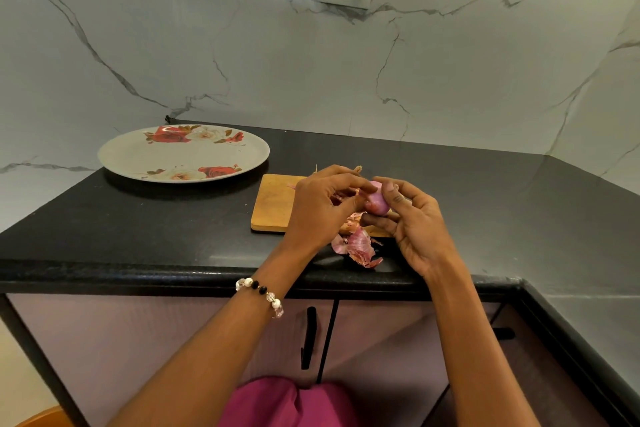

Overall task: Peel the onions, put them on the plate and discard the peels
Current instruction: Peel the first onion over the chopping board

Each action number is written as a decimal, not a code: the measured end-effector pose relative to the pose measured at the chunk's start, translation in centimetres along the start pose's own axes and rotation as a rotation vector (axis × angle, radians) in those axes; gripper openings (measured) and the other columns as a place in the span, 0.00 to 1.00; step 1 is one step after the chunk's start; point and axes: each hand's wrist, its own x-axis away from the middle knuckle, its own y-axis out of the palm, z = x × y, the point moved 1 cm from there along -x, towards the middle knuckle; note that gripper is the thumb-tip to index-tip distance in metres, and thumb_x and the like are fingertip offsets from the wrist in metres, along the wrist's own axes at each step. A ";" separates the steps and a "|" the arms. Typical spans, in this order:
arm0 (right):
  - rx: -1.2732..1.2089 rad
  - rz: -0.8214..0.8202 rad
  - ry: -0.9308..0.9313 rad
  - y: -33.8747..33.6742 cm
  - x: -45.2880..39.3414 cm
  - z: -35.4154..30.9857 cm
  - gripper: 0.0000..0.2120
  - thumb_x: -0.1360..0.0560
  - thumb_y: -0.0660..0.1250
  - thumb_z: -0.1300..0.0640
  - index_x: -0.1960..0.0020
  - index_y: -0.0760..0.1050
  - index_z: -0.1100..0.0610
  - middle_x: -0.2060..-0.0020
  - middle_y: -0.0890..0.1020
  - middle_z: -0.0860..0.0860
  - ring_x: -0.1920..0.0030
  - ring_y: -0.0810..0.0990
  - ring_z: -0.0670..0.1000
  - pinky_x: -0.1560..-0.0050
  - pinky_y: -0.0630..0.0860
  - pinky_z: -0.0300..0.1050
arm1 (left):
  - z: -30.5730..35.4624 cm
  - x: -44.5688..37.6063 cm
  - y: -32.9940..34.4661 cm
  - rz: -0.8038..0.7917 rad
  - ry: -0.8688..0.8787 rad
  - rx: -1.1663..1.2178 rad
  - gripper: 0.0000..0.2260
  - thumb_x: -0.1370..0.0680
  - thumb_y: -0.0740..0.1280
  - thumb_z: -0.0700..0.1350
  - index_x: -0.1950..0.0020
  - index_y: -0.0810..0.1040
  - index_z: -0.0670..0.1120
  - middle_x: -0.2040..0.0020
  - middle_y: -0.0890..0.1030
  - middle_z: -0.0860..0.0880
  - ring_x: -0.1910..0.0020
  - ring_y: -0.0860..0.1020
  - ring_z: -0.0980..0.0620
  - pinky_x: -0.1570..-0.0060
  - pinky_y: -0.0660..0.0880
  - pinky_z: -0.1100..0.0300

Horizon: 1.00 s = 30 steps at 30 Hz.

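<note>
At the near counter edge lie loose peels [360,248]. Above them your right hand [412,218] grips the onion [376,199] while your left hand [323,203] pinches its skin: you're mid-peel. Next, carry it far left to the floral plate [138,152].

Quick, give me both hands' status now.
Left hand: pinching peel on the onion.
Right hand: holding the onion.

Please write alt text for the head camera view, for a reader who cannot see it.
Two hands hold a small pink onion above a wooden cutting board: the right hand grips it while the left hand pinches its skin. Loose peels lie on the black counter, and a floral plate sits left.
</note>
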 end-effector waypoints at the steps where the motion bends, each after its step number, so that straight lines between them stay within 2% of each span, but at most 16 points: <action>1: 0.005 -0.003 0.002 0.0 0.0 0.0 0.16 0.25 0.66 0.55 0.42 0.78 0.63 0.57 0.86 0.56 0.62 0.86 0.53 0.61 0.84 0.45 | 0.0 0.0 0.0 0.013 0.001 0.005 0.08 0.29 0.75 0.40 0.51 0.84 0.45 0.52 0.82 0.49 0.55 0.80 0.56 0.56 0.79 0.65; 7: 0.019 -0.022 0.007 0.1 0.0 0.0 0.15 0.26 0.66 0.55 0.45 0.79 0.63 0.58 0.86 0.57 0.62 0.86 0.52 0.63 0.83 0.43 | 0.0 0.0 -0.2 0.033 0.043 -0.018 0.05 0.31 0.74 0.35 0.58 0.83 0.43 0.58 0.81 0.52 0.59 0.80 0.56 0.61 0.79 0.64; 10: 0.020 -0.027 0.009 0.1 0.0 0.0 0.14 0.26 0.66 0.55 0.45 0.79 0.63 0.59 0.86 0.57 0.62 0.86 0.52 0.64 0.83 0.43 | -0.1 0.0 -0.1 0.019 0.035 -0.016 0.05 0.30 0.74 0.35 0.57 0.83 0.44 0.57 0.81 0.53 0.59 0.80 0.56 0.61 0.78 0.65; 14: 0.032 -0.032 0.002 -0.1 -0.1 0.1 0.16 0.25 0.65 0.54 0.44 0.79 0.64 0.58 0.86 0.57 0.61 0.86 0.52 0.64 0.83 0.43 | -0.2 0.0 0.0 0.016 0.015 -0.005 0.06 0.29 0.74 0.40 0.53 0.83 0.44 0.55 0.81 0.54 0.60 0.81 0.55 0.62 0.80 0.61; 19: 0.037 -0.019 0.008 -0.2 -0.3 0.3 0.19 0.26 0.66 0.54 0.41 0.78 0.66 0.56 0.85 0.59 0.61 0.86 0.53 0.64 0.83 0.43 | -0.1 0.0 -0.2 0.024 0.055 -0.042 0.04 0.31 0.74 0.36 0.58 0.82 0.43 0.58 0.80 0.55 0.60 0.79 0.57 0.61 0.78 0.66; 22: 0.047 -0.014 0.009 -0.3 -0.3 0.4 0.20 0.26 0.66 0.53 0.41 0.77 0.67 0.57 0.85 0.60 0.61 0.86 0.53 0.65 0.83 0.43 | -0.2 0.0 0.0 0.021 0.029 -0.042 0.05 0.31 0.74 0.35 0.58 0.82 0.42 0.58 0.80 0.55 0.59 0.80 0.58 0.62 0.78 0.65; 24: 0.058 -0.010 0.007 -0.3 -0.3 0.4 0.21 0.25 0.66 0.52 0.41 0.77 0.68 0.58 0.85 0.59 0.63 0.85 0.52 0.67 0.82 0.42 | -0.3 0.0 0.1 0.021 -0.024 -0.016 0.05 0.30 0.74 0.36 0.56 0.82 0.42 0.58 0.81 0.54 0.60 0.80 0.58 0.61 0.79 0.64; 27: 0.086 -0.001 -0.001 -0.1 -0.3 0.3 0.24 0.25 0.65 0.48 0.42 0.77 0.69 0.57 0.84 0.60 0.67 0.83 0.52 0.70 0.81 0.42 | -0.4 -0.1 0.2 0.008 -0.070 0.039 0.09 0.25 0.70 0.40 0.45 0.82 0.44 0.53 0.84 0.51 0.56 0.82 0.58 0.58 0.81 0.60; 30: 0.145 -0.004 -0.018 0.0 -0.2 0.4 0.25 0.25 0.64 0.45 0.41 0.78 0.66 0.58 0.84 0.58 0.71 0.80 0.50 0.75 0.77 0.40 | -0.5 -0.1 0.2 -0.013 -0.120 0.067 0.12 0.22 0.66 0.37 0.42 0.82 0.47 0.50 0.84 0.50 0.56 0.83 0.56 0.58 0.81 0.60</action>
